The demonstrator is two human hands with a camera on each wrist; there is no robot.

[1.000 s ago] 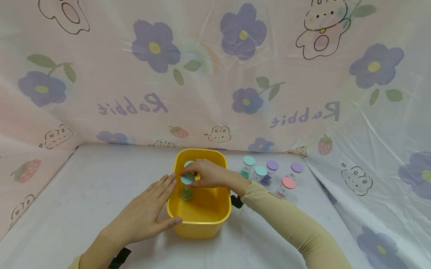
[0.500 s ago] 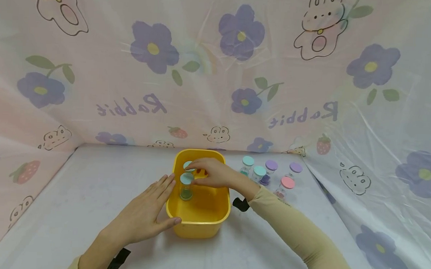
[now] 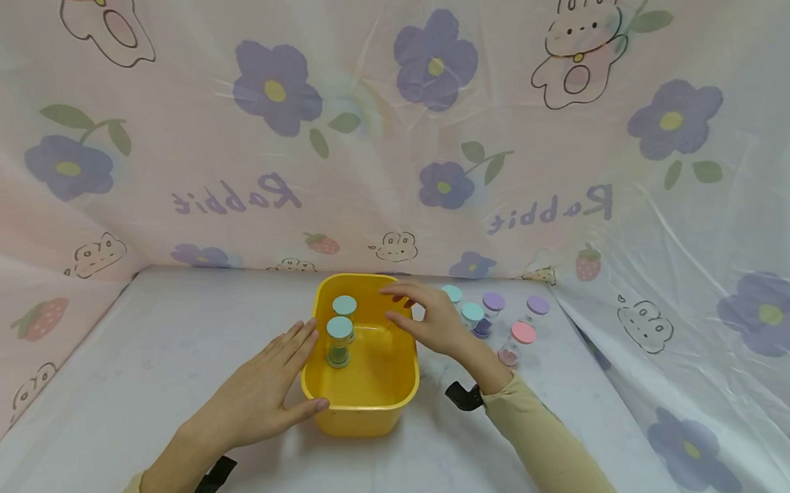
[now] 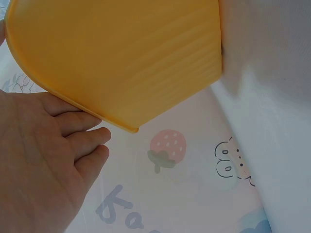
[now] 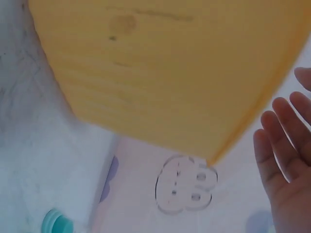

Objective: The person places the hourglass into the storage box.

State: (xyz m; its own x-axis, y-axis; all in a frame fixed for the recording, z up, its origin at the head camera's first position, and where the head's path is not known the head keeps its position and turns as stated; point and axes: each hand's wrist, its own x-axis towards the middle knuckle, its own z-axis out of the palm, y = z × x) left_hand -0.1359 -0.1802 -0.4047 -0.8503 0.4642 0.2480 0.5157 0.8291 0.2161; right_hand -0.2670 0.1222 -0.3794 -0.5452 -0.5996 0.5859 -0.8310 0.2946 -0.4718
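Fingers of the right hand [image 3: 431, 320] are spread, holding nothing; the left hand [image 3: 256, 398] lies flat on the yellow tub [image 3: 361, 407]. 2 jars [image 3: 339, 340] stand inside, 5 jars [image 3: 491, 317] wait at 3 o'clock.

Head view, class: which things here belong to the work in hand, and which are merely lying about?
In the work:
yellow tub
two teal-lidded jars inside it
left hand, flat against the tub's side
right hand, open above the tub's right rim
five lidded jars right of the tub

Lying about:
patterned sheet behind
grey table surface
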